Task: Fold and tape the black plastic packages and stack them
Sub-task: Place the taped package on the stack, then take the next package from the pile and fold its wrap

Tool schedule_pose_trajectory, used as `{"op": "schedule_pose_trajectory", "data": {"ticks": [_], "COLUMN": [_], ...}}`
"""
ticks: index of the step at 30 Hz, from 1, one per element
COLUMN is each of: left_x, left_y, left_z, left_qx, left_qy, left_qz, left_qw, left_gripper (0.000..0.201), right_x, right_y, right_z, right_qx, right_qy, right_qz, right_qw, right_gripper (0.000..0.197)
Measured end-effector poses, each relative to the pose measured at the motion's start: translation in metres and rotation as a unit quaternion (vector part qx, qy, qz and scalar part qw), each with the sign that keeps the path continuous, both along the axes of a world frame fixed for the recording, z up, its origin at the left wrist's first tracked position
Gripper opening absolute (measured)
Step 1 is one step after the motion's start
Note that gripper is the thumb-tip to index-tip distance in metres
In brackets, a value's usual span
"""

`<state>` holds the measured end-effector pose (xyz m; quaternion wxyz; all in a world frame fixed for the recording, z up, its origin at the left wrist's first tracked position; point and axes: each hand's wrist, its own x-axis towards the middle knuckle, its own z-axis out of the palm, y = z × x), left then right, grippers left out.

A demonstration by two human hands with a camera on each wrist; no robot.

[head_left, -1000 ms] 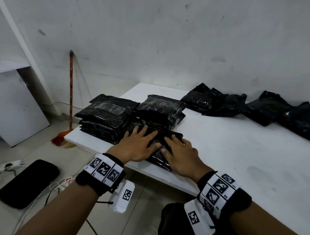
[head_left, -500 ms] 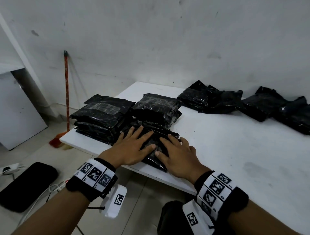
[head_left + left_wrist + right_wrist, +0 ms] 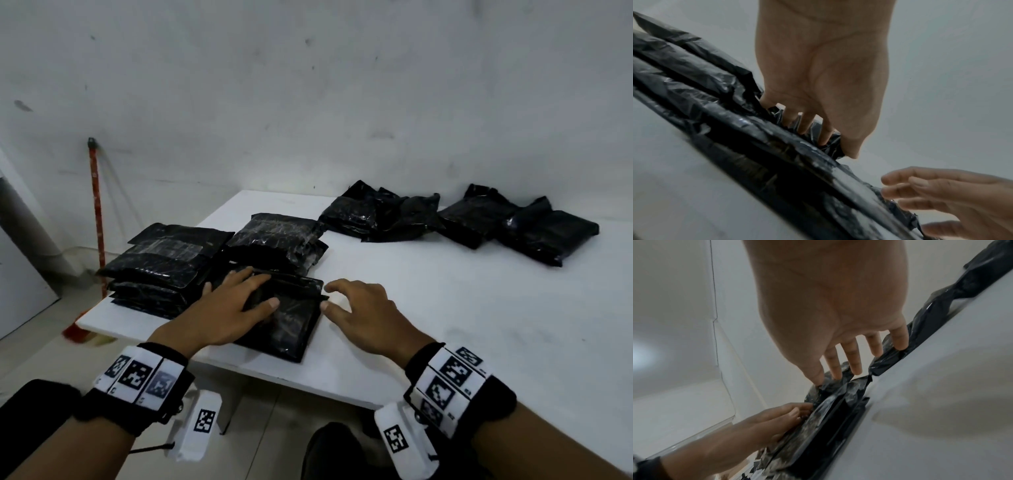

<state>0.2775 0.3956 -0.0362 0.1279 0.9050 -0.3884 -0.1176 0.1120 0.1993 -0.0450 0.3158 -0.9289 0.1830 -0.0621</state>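
From the head view, the package [image 3: 284, 322] at the table's [image 3: 445, 308] near edge is pinned flat by the left hand [image 3: 233, 308], fingers spread, presumably to keep its fold closed; finished stacks [image 3: 164, 263] lie at ten o'clock. In the left wrist view, those fingers [image 3: 807, 123] are pressed on crinkled plastic. In the right wrist view, the right hand [image 3: 838, 321] is held loosely apart, gripping nothing.

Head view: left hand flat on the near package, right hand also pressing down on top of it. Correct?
Not quite. The left hand does lie on the near package, but the right hand is not on top of it: it sits beside the package's right edge, over the white table, thumb tip at that edge. The head view shows this.
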Motion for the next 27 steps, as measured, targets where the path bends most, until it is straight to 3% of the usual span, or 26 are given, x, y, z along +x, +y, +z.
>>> {"op": "schedule_pose_trajectory", "data": {"ticks": [4,7,12,17,22,24,27], "left_x": [-0.017,-0.043,-0.083,-0.118,-0.149,-0.157,-0.165], "left_y": [-0.018,-0.045,-0.115,-0.205,-0.3,-0.338,-0.389], "left_z": [0.021,0.041,0.064,0.07,0.059,0.049,0.034], "left_qx": [-0.063,-0.108,-0.161,-0.178,-0.15,-0.13,-0.114], "left_qy": [0.005,0.043,0.085,0.158,0.242,0.263,0.304], "left_qz": [-0.029,-0.052,-0.102,-0.135,-0.123,-0.115,-0.096], "left_qw": [0.998,0.992,0.978,0.962,0.951,0.949,0.941], "left_gripper": [0.095,0.051,0.031,0.027,0.037,0.042,0.046], "right_x": [-0.028,-0.05,-0.081,-0.122,-0.156,-0.164,-0.166], "right_y": [-0.03,-0.051,-0.104,-0.173,-0.246,-0.274,-0.315], "right_z": [0.008,0.015,0.022,0.032,0.03,0.029,0.028], "right_qx": [0.039,0.064,0.119,0.202,0.229,0.207,0.123], "right_qy": [0.001,0.007,0.002,-0.055,-0.073,-0.064,-0.026], "right_qz": [-0.033,-0.054,-0.146,-0.269,-0.367,-0.385,-0.37], "right_qw": [0.999,0.996,0.982,0.94,0.899,0.897,0.92], "right_gripper": [0.035,0.028,0.016,0.011,0.012,0.009,0.023]}}
